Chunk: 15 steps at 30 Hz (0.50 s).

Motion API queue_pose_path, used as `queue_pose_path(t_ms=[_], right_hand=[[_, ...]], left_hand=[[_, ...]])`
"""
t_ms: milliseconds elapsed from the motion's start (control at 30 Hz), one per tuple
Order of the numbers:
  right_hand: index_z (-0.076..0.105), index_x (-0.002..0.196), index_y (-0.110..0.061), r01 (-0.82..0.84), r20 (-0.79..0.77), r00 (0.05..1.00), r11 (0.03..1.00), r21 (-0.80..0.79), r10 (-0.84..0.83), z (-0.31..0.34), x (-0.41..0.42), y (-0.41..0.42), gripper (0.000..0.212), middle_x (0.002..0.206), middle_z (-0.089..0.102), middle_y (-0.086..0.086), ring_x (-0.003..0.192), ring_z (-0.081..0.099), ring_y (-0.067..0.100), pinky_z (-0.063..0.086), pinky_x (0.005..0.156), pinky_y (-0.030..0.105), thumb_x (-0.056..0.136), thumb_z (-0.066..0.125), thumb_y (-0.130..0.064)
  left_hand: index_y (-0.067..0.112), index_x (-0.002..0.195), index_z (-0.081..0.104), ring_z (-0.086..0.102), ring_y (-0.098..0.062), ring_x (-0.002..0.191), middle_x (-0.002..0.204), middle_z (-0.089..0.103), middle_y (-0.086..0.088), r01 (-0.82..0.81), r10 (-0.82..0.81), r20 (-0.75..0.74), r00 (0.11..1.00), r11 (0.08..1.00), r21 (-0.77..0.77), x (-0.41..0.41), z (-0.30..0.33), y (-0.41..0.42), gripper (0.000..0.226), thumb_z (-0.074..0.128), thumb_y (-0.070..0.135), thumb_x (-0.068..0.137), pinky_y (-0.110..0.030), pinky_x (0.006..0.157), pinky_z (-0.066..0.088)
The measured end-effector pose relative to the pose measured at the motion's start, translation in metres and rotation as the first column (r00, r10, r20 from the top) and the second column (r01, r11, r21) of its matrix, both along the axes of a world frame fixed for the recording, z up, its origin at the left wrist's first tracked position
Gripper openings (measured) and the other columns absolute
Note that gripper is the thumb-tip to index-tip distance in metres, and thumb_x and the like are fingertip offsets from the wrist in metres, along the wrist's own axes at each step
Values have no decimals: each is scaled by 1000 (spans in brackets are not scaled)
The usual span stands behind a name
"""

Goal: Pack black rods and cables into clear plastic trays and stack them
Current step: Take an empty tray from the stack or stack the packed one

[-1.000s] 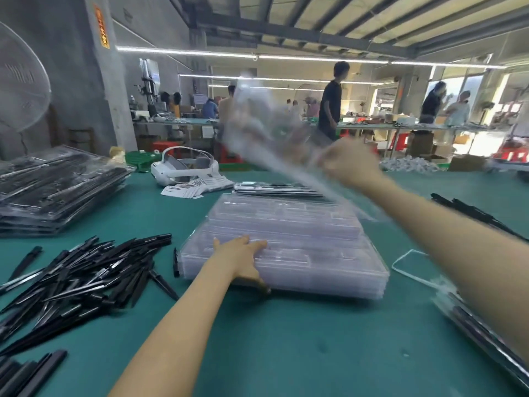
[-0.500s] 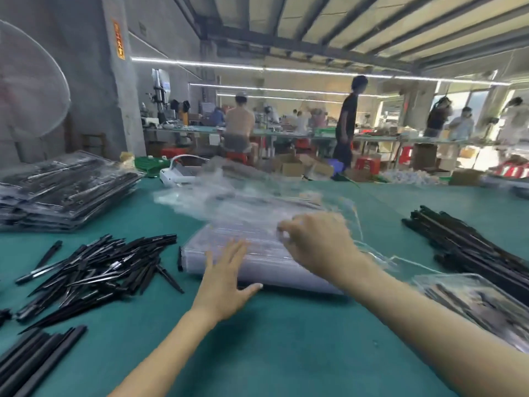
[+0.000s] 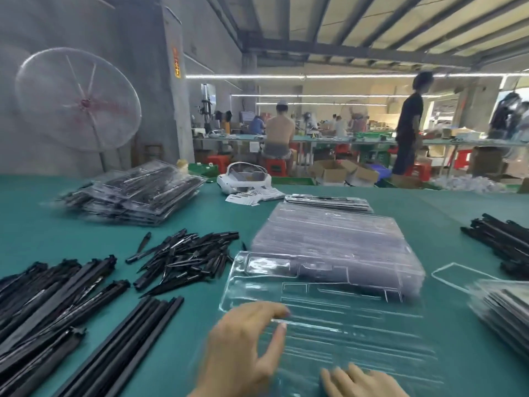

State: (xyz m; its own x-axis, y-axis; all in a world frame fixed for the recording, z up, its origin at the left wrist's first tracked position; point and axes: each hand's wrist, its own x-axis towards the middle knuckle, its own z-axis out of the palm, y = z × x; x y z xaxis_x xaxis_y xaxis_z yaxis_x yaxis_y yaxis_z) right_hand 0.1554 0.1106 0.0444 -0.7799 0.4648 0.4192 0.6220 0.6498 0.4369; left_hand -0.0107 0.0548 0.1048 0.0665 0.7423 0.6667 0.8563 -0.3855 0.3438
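A single empty clear plastic tray [image 3: 329,319] lies flat on the green table in front of me, its far end leaning on the stack of empty clear trays [image 3: 335,242]. My left hand [image 3: 243,353] rests on the tray's near left edge with fingers spread. My right hand [image 3: 363,381] lies flat on its near edge at the bottom of the view. Long black rods [image 3: 57,310] lie at the left, and a heap of short black pointed pieces [image 3: 186,256] sits beyond them. More black rods [image 3: 503,242] lie at the right.
A pile of filled trays [image 3: 134,193] stands at the back left, another filled stack [image 3: 503,313] at the right edge. A white headset [image 3: 243,179] and paper slips [image 3: 252,196] lie at the back. People work at benches beyond the table.
The clear tray that my right hand swung through the air now lies flat on the table before me. Both hands have come down and back onto its near edge.
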Motion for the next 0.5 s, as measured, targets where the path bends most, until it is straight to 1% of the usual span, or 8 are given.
queue_pose_path(t_ms=[67, 100, 133, 200, 267, 333, 400, 500], right_hand=[[68, 88, -25, 89, -54, 993, 975, -205, -102, -8, -8, -10, 23, 101, 67, 20, 52, 60, 10, 53, 52, 18, 95, 47, -23], [66, 85, -33, 54, -29, 998, 978, -199, -61, -5, 0, -11, 12, 106, 64, 23, 51, 58, 8, 51, 48, 17, 91, 56, -35], [64, 77, -40, 1, -26, 1000, 972, -234, -7, 2, 10, -11, 15, 91, 67, 8, 47, 54, 4, 46, 42, 14, 89, 56, -44], [65, 75, -45, -80, -151, 988, 957, -278, 39, 28, 38, -9, 37, 70, 57, -22, 57, 54, -5, 44, 44, 9, 93, 36, -59], [64, 109, -45, -58, -281, 957, 904, -423, -70, 55, 41, -2, 47, 105, 60, -23, 98, 56, -4, 46, 81, 9, 93, 24, -65], [20, 146, -45, 58, -269, 938, 862, -504, -221, 47, 32, 18, 59, 154, 23, -12, 142, 17, 8, 15, 117, 29, 92, 25, -66], [-20, 136, -56, 245, -91, 922, 751, -613, -376, 24, 25, 30, 64, 155, -20, -12, 144, -20, 18, -7, 114, 54, 91, 23, -69], [-31, 124, -61, 378, 79, 892, 638, -671, -445, -8, 22, 37, 54, 156, -25, -7, 143, -25, 25, -13, 105, 69, 85, 4, -74]], left_hand=[[50, 139, 28, -8, 23, 131, 143, 17, 39, -33, 11, -85, 996, 963, -269, -1, -17, 13, 43, 36, 49, 96, -14, 114, -8], [50, 144, 11, -25, 17, 131, 150, -1, 34, -60, 22, -102, 995, 922, -382, -3, -25, 19, 52, 31, 53, 97, -24, 114, -18], [52, 145, -1, -34, 10, 132, 152, -14, 29, -102, 41, -147, 988, 896, -433, -5, -32, 25, 57, 28, 56, 96, -34, 114, -23], [53, 141, -15, -36, -6, 136, 153, -24, 21, -172, 31, -277, 960, 849, -500, -5, -47, 35, 59, 21, 62, 95, -47, 110, -27], [54, 142, -13, -27, -10, 142, 156, -19, 18, -212, 17, -341, 940, 812, -544, -4, -61, 39, 59, 18, 66, 93, -52, 108, -27], [58, 142, -3, -17, -6, 144, 157, -11, 20, -198, -15, -345, 938, 796, -572, -7, -73, 42, 56, 19, 68, 92, -51, 109, -25], [63, 139, 2, -13, -1, 144, 156, -6, 25, -154, -60, -319, 946, 782, -604, -7, -76, 40, 55, 21, 71, 89, -46, 109, -27], [63, 140, 6, -10, 1, 144, 156, -3, 26, -129, -87, -296, 951, 760, -637, -7, -73, 36, 54, 22, 70, 89, -45, 111, -25]])
